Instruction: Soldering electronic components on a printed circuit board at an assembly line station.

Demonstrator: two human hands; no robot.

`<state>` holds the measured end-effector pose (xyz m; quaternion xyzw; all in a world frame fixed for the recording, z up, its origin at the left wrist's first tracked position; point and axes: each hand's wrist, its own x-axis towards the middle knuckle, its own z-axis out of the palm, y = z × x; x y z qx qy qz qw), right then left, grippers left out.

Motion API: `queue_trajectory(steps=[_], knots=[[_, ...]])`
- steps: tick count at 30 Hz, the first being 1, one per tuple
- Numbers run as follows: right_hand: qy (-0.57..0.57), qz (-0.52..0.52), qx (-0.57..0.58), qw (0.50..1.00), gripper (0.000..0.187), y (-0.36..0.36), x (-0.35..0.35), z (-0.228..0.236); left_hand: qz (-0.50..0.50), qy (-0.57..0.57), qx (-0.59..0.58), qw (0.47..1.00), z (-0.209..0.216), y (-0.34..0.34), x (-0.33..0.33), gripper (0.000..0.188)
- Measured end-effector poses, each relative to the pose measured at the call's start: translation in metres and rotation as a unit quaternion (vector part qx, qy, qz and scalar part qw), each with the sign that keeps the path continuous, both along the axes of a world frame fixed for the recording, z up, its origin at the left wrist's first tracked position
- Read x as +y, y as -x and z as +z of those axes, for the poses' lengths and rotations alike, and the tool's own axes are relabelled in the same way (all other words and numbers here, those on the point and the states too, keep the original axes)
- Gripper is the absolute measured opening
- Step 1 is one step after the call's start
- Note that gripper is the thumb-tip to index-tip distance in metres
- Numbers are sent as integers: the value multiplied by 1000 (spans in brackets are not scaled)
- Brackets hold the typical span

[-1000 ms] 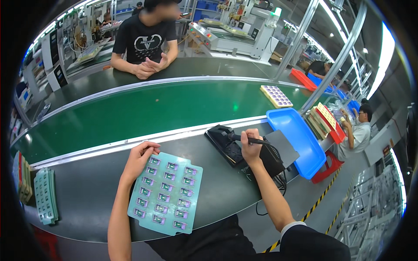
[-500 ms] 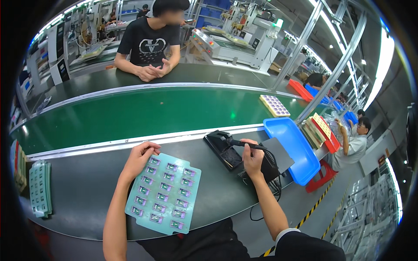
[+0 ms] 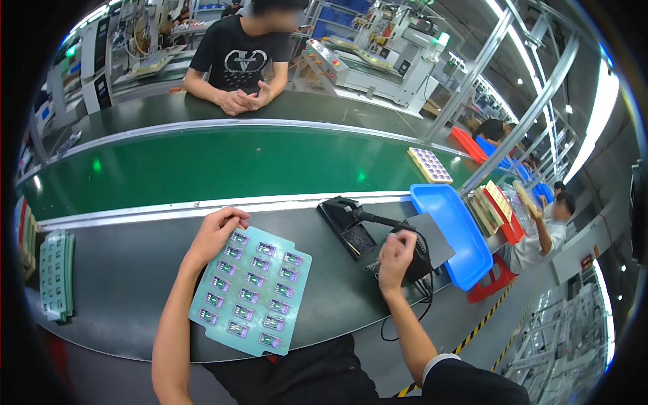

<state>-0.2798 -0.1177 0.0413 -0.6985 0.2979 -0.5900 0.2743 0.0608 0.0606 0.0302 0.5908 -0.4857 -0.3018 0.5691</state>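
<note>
A teal tray point(image 3: 266, 315) with rows of small circuit boards lies tilted on the dark bench in front of me. My left hand point(image 3: 219, 229) grips its upper left corner, fingers curled over the edge. To the right, a soldering iron point(image 3: 383, 220) rests with its tip end in a black stand point(image 3: 347, 229), its cable looping down. Just below the iron's handle is my right hand point(image 3: 396, 260), apart from it, with the fingers curled closed and slightly blurred. Whether anything is inside those fingers is hidden. Thin silvery wire point(image 3: 372, 266) shows beside this hand.
A blue bin point(image 3: 451, 236) stands right of a black box point(image 3: 417, 263). Beyond the bench runs a green conveyor belt point(image 3: 223, 169), with a cream tray point(image 3: 430, 165) of parts on it. Stacked teal trays point(image 3: 57, 275) sit at left. A person point(image 3: 243, 67) leans on the far side.
My right hand has let go of the soldering iron, now in its stand, and drawn back slightly toward me. My left hand still holds the tray. The view has shifted a little.
</note>
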Motion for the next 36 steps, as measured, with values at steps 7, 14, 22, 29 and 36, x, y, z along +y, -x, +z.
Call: queue_trajectory(steps=[7, 14, 22, 29, 36], knots=[[30, 279, -24, 959, 7, -7, 75, 1, 23, 7, -48, 999, -24, -14, -1, 25], [380, 382, 94, 837, 27, -85, 58, 48, -35, 7, -50, 998, -7, -8, -10, 31], [334, 529, 54, 778, 27, -112, 95, 17, -47, 44, -63, 996, -16, -8, 0, 33], [321, 592, 89, 734, 34, -100, 116, 0, -32, 23, -75, 996, -14, -7, 2, 30], [323, 612, 64, 719, 41, -101, 117, -5, -36, 5, -78, 996, -16, -9, -1, 26]])
